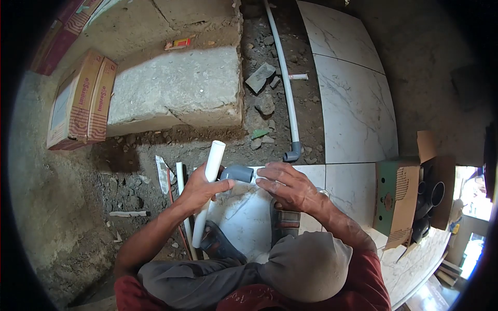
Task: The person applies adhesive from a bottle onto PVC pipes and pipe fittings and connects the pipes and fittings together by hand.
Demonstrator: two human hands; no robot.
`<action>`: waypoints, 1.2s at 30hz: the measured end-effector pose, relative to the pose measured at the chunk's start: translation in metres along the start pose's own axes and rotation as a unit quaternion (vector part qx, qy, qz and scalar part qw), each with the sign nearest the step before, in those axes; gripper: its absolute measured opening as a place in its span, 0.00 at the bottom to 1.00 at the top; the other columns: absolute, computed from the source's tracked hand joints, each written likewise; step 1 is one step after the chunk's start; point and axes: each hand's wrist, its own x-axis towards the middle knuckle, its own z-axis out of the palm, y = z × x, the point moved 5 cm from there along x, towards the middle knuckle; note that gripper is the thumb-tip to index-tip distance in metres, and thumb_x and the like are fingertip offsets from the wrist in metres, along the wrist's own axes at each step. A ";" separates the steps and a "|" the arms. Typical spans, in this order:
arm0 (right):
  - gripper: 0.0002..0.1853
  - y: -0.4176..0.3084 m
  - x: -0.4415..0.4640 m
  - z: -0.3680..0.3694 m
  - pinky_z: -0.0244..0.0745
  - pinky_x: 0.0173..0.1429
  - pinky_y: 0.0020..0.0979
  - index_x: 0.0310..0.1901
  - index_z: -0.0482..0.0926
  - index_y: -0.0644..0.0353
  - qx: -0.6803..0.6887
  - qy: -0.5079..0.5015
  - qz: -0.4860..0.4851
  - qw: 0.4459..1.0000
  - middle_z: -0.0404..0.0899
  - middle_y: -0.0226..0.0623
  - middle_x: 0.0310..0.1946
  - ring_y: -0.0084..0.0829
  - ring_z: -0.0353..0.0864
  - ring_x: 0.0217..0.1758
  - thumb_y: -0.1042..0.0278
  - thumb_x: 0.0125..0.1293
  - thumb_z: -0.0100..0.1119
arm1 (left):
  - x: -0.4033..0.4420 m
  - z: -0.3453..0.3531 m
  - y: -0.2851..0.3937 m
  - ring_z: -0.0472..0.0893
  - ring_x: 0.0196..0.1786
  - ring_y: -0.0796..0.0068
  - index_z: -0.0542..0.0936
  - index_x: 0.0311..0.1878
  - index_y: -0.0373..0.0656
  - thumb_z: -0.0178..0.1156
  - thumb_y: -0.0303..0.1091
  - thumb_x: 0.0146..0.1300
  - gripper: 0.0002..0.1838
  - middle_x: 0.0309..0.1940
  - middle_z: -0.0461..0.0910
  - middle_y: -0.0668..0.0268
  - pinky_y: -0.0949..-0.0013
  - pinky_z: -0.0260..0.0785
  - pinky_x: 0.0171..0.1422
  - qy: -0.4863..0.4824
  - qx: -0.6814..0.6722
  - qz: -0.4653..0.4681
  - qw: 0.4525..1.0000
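Note:
My left hand (196,191) is closed around a length of white plastic pipe (215,158), which slants up past the thumb. The same hand also holds a dark grey pipe elbow (239,173), its mouth turned to the right. At that mouth is my right hand (288,187), its fingers bent and close together. A small whitish patch shows by its fingertips; I cannot make out what they hold, if anything. Another white pipe (180,179) leans beside my left forearm.
A long grey pipe (282,67) with an elbow (293,152) at its near end lies on rubble beside marble-look tiles (355,103). An open carton (397,197) of dark fittings stands at right. Tile boxes (85,103) rest against a concrete step (176,85). A small white tube (298,76) lies by the pipe.

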 end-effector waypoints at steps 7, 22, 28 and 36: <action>0.21 0.016 -0.031 0.050 0.79 0.60 0.35 0.56 0.69 0.65 0.638 0.111 0.432 0.628 0.75 0.45 0.53 0.37 0.80 0.53 0.64 0.68 0.62 | -0.005 -0.001 0.004 0.76 0.32 0.79 0.72 0.52 0.35 0.75 0.42 0.53 0.31 0.35 0.76 0.65 0.74 0.69 0.28 0.044 0.026 0.030 0.998; 0.21 0.026 -0.114 0.004 0.76 0.50 0.27 0.54 0.76 0.64 0.349 0.187 0.509 0.764 0.79 0.37 0.45 0.25 0.79 0.46 0.75 0.59 0.68 | 0.000 0.008 -0.013 0.75 0.30 0.80 0.74 0.44 0.39 0.73 0.42 0.53 0.24 0.31 0.76 0.69 0.73 0.69 0.29 0.021 0.011 -0.011 1.000; 0.20 0.031 -0.235 -0.042 0.74 0.45 0.27 0.54 0.76 0.65 0.195 0.270 0.611 0.718 0.78 0.34 0.40 0.22 0.77 0.40 0.73 0.60 0.66 | 0.008 0.008 -0.031 0.74 0.29 0.80 0.74 0.43 0.41 0.72 0.41 0.54 0.21 0.30 0.74 0.70 0.73 0.68 0.27 0.011 -0.011 -0.031 0.999; 0.21 0.020 -0.233 -0.011 0.75 0.49 0.38 0.50 0.76 0.63 -0.077 0.123 0.492 0.859 0.78 0.44 0.49 0.42 0.77 0.46 0.76 0.53 0.69 | 0.014 0.009 -0.039 0.73 0.32 0.82 0.72 0.47 0.42 0.72 0.40 0.56 0.23 0.33 0.74 0.71 0.75 0.66 0.27 -0.004 -0.005 -0.050 0.999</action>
